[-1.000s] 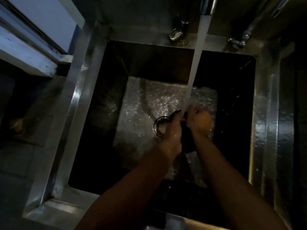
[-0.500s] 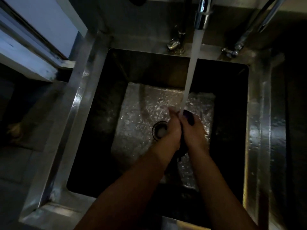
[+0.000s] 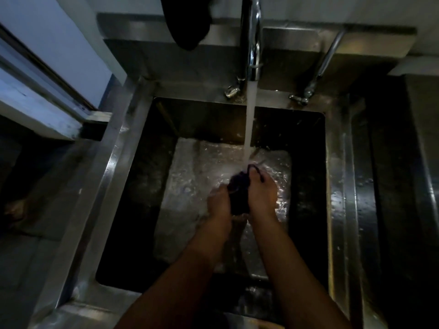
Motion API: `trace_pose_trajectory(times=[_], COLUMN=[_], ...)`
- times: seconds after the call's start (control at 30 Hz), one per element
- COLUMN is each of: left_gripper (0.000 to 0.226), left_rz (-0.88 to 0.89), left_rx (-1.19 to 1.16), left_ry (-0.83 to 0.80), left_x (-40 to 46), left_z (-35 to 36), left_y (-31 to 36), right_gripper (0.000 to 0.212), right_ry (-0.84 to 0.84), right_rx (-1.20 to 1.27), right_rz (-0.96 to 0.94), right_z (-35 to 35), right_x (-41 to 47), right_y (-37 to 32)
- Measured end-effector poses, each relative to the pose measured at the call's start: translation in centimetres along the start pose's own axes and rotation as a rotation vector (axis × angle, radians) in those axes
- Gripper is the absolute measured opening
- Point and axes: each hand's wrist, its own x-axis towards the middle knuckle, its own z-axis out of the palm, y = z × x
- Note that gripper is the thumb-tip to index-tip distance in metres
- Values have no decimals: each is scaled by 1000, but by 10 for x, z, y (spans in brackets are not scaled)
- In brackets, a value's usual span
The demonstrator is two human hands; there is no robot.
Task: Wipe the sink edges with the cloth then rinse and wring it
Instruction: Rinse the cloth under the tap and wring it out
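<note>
Rinsing is the step in hand: the dark cloth (image 3: 238, 195) sits bunched between both hands, low over the sink (image 3: 337, 186) basin, with the tap (image 3: 253, 43) water (image 3: 249, 119) striking its top end. Soaked, it is likely limp, heavy and slippery, so a full-fisted hold at each end would suit wringing better than a fingertip pinch. The left hand (image 3: 219, 205) and right hand (image 3: 262, 193) face each other, knuckles up, each grip curled and pressed round the cloth's sides. Both forearms reach in from the near rim, almost parallel.
</note>
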Motion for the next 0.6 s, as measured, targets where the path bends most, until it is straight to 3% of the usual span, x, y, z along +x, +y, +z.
trace_pose_trajectory(times=[0.07,0.2,0.27,0.37,0.47,0.6], left_gripper=[36,83,79,76,65,40], left_rz=[-92,-368,-371,-311,-195,-124], left_rx=[51,51,-120,-344,-413,-517], left_ry=[-35,-256,-359,-323,-290,-320], left_x=[0,-19,-26,-27,-26,-11], left_z=[-10,-8,-1,10,20,29], left_y=[-17,-28,-18,7,31,34], right_gripper=[17,38,32,28,24,24], right_ry=[-2,-29,-74,-120,-205,-131], right_rx=[162,302,341,375,471,469], right_rz=[154,303,318,357,405,267], right_z=[-6,-13,-15,-23,-38,-56], right_x=[0,2,-4,-14,-18,-7], right_y=[-11,-19,-23,-26,-30,-38])
